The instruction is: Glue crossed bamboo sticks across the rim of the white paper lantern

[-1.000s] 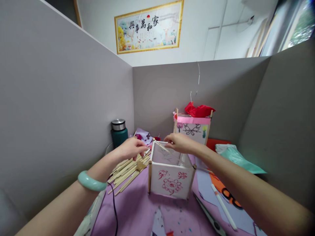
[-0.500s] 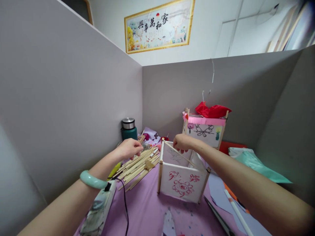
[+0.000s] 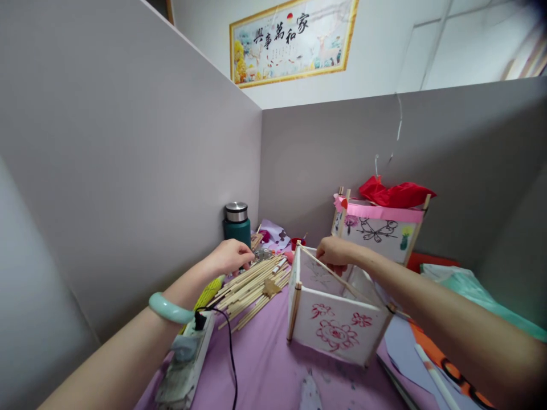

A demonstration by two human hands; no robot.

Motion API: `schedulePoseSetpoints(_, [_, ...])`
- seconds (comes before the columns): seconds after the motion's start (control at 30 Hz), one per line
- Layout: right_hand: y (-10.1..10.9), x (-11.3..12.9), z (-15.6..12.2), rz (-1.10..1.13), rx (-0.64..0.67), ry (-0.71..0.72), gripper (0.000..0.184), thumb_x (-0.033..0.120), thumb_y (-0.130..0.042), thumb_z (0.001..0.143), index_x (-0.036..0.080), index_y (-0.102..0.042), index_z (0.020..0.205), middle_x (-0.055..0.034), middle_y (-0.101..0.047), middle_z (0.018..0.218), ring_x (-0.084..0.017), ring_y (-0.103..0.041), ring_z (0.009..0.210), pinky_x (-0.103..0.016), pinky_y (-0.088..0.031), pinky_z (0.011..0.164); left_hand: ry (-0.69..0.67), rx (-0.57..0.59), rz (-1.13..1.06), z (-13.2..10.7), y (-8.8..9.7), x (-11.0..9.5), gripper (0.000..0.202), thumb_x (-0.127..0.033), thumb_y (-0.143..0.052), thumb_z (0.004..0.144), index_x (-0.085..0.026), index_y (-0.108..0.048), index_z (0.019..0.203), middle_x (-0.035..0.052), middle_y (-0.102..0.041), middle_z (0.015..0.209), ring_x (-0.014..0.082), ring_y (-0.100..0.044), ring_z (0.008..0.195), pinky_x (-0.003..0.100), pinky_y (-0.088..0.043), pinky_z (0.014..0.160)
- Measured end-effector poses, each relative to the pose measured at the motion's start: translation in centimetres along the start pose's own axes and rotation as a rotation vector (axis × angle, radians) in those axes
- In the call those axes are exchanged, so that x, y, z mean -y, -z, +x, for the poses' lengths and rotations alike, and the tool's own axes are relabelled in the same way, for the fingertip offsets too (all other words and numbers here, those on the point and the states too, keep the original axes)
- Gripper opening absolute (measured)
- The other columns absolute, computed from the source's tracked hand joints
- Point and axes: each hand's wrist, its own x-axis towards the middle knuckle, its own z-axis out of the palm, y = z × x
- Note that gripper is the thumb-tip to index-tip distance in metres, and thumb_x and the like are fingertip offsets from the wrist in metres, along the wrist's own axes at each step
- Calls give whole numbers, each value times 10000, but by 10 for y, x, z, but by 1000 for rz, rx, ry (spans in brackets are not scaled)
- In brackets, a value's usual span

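Observation:
A square paper lantern (image 3: 337,326) with red flower drawings and wooden corner posts stands on the purple tabletop (image 3: 265,364). My right hand (image 3: 337,253) rests on its far top rim, fingers closed on a thin wooden stick (image 3: 337,280) that lies diagonally across the open top. My left hand (image 3: 231,256), a green bangle on its wrist, reaches over a pile of wooden sticks (image 3: 252,287) beside the lantern, fingers curled in a pinch above them. What they hold, if anything, is hidden.
Grey partition walls close in the desk on three sides. A green flask (image 3: 237,224) stands in the back left corner. A second lantern (image 3: 380,230) with pink trim and red paper stands behind. A power strip (image 3: 186,364) with a black cable lies at front left.
My view has swung left, so everything sits further right in the picture. My left hand drew back from the lantern to the far end of the stick pile. My right hand kept its grip.

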Motion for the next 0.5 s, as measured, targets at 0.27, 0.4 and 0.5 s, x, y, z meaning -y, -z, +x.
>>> schedulePoseSetpoints(0.27, [39, -8, -55, 162, -378, 170, 307, 395, -418, 861, 162, -614, 818, -54, -669, 762, -103, -586, 557, -196, -412, 488, 38, -10, 62, 9, -5, 15, 308, -382, -477, 777, -157, -672, 851, 34, -723, 797, 77, -535, 436, 190, -394, 434])
schedulePoseSetpoints(0.4, [38, -32, -117, 148, -943, 29, 317, 530, -475, 811, 237, -597, 821, -32, -648, 672, -143, -575, 568, -272, -416, 539, 82, -2, 162, 16, -16, 27, 267, -346, -486, 773, -168, -681, 811, 27, -719, 780, 91, -565, 447, 197, -407, 449])
schedulePoseSetpoints(0.5, [8, -76, -145, 42, -837, -188, 293, 532, -450, 792, 279, -571, 707, -52, -629, 593, -165, -572, 500, -331, -407, 534, 108, 39, 254, 23, -27, 34, 231, -331, -512, 778, -179, -686, 792, 17, -712, 743, 97, -582, 454, 201, -413, 468])
